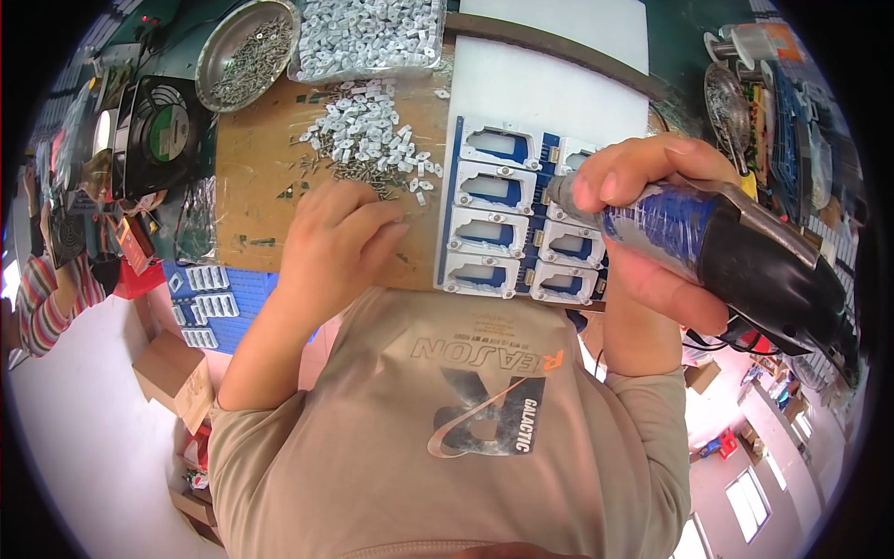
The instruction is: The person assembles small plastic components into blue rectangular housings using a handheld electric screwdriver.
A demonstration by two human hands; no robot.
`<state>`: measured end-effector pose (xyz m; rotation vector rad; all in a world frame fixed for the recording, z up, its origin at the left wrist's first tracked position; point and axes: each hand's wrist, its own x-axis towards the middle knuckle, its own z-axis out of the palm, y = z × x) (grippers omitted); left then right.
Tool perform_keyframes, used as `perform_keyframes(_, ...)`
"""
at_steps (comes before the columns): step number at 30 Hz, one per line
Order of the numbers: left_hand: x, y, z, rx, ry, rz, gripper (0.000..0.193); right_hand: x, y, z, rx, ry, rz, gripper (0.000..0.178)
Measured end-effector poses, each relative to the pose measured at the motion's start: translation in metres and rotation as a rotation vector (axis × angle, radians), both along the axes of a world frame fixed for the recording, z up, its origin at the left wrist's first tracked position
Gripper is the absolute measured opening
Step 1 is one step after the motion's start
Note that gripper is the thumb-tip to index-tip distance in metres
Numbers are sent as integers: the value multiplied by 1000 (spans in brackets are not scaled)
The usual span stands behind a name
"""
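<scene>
My right hand (652,168) is wrapped round a blue and black electric screwdriver (768,256), its body partly covered in clear tape. The nose of the tool points left, over a blue circuit board (454,172) that carries two columns of white plastic frames (489,186). To the left, my left hand (340,228) has its fingers bent and drawn together beside loose small screws (358,175); whatever is between the fingertips is hidden. Just beyond the screws lies a heap of small white plastic pieces (358,126).
Behind stand a metal bowl (207,70) of screws and a clear box (368,74) of white pieces. White foam (549,79) lies behind the board, crossed by a dark bar (549,42). A black fan (154,130) sits left. Another person's striped sleeve (58,303) shows far left.
</scene>
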<state>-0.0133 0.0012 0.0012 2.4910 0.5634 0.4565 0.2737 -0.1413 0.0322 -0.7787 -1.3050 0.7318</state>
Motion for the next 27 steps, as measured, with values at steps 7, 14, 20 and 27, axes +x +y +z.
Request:
perform_keyframes(7,-7,4,-2,59,-26,14,22,1,8,-5,62,69,51,117)
perform_keyframes(14,4,-8,-5,208,48,-55,39,-1,5,-4,43,51,30,118)
perform_keyframes(20,-13,-2,-7,170,2,14,32,-1,5,-5,53,21,-6,119)
perform_keyframes(27,-12,0,-3,40,25,107,15,2,7,-6,63,78,38,119)
